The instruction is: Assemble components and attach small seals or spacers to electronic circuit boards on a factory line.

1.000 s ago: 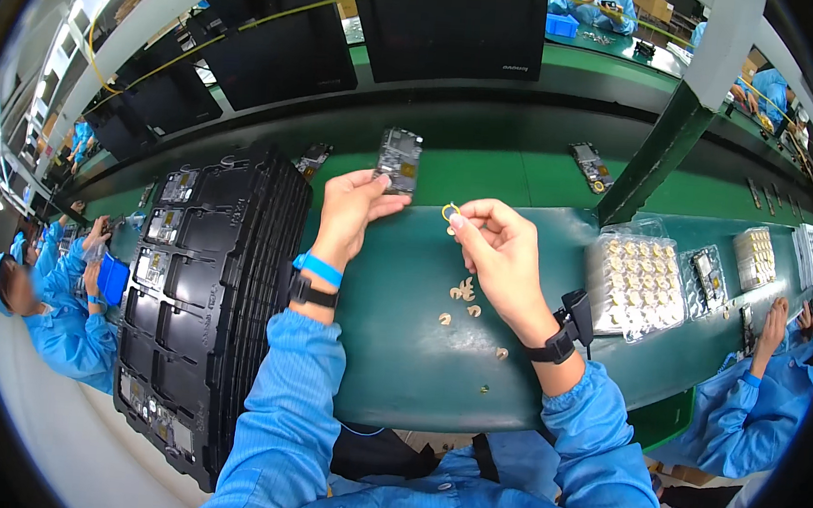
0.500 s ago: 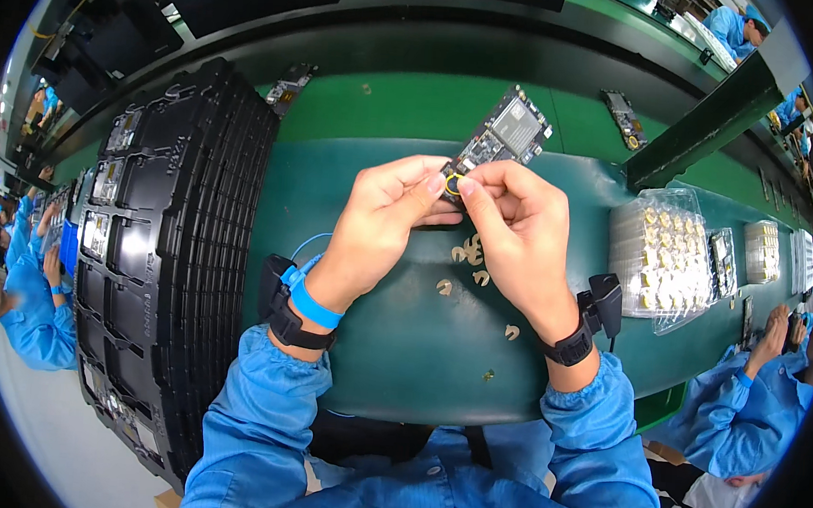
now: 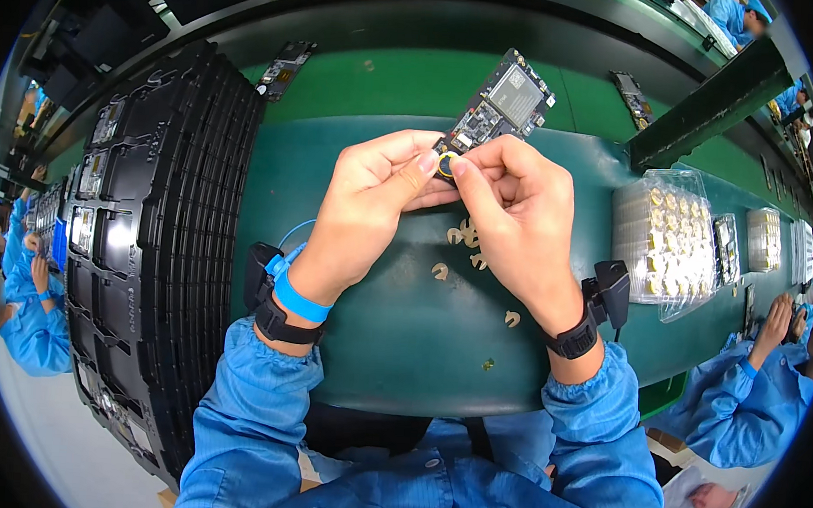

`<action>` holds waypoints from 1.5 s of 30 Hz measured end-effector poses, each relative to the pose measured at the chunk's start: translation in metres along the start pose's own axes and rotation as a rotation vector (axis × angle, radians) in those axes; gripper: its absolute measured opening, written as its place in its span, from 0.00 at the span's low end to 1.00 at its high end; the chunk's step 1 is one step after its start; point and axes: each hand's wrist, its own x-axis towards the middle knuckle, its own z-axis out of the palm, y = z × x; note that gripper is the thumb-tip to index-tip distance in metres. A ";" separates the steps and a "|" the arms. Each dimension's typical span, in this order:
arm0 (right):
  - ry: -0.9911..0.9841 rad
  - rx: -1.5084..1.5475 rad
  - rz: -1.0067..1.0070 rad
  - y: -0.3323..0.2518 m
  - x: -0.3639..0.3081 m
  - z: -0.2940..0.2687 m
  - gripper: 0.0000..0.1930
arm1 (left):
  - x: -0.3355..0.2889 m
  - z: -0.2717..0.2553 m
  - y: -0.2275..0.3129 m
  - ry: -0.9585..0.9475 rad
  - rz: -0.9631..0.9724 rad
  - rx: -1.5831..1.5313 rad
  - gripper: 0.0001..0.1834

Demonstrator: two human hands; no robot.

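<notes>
My left hand point(image 3: 368, 200) grips the near end of a dark circuit board point(image 3: 478, 126), thumb on top and fingers beneath. The board slants away to the right, with a silver metal shield point(image 3: 515, 95) at its far end. On its near end sits a dark round part with a yellow rim point(image 3: 446, 166). My right hand point(image 3: 521, 214) is closed, thumb and forefinger pinching at this part's right edge; the exact contact is hidden by the fingertips. Several small beige notched pieces point(image 3: 440, 271) lie on the green mat point(image 3: 373, 345) beneath my hands.
Tall stacked black trays point(image 3: 164, 258) stand at the left. Clear plastic trays of round gold parts point(image 3: 665, 240) are stacked at the right, behind a dark post point(image 3: 713, 110). More boards point(image 3: 286, 70) lie on the far green strip. A co-worker's hands point(image 3: 775, 323) show at the right.
The whole view has shifted slightly. Both hands stay at the board's near end, with the right thumb and forefinger still pinched at the yellow-rimmed part.
</notes>
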 end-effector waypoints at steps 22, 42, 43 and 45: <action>0.077 -0.429 -0.500 0.004 0.001 -0.001 0.06 | 0.001 0.005 0.002 0.063 0.084 0.035 0.18; 0.021 -0.409 -0.504 0.004 0.001 -0.002 0.11 | 0.002 0.000 0.000 0.090 0.124 0.012 0.16; 0.025 -0.399 -0.506 0.005 0.001 -0.001 0.11 | 0.002 0.001 0.001 0.088 0.124 0.012 0.16; 0.030 -0.389 -0.508 0.006 0.001 -0.001 0.11 | 0.001 0.001 0.001 0.115 0.108 0.019 0.16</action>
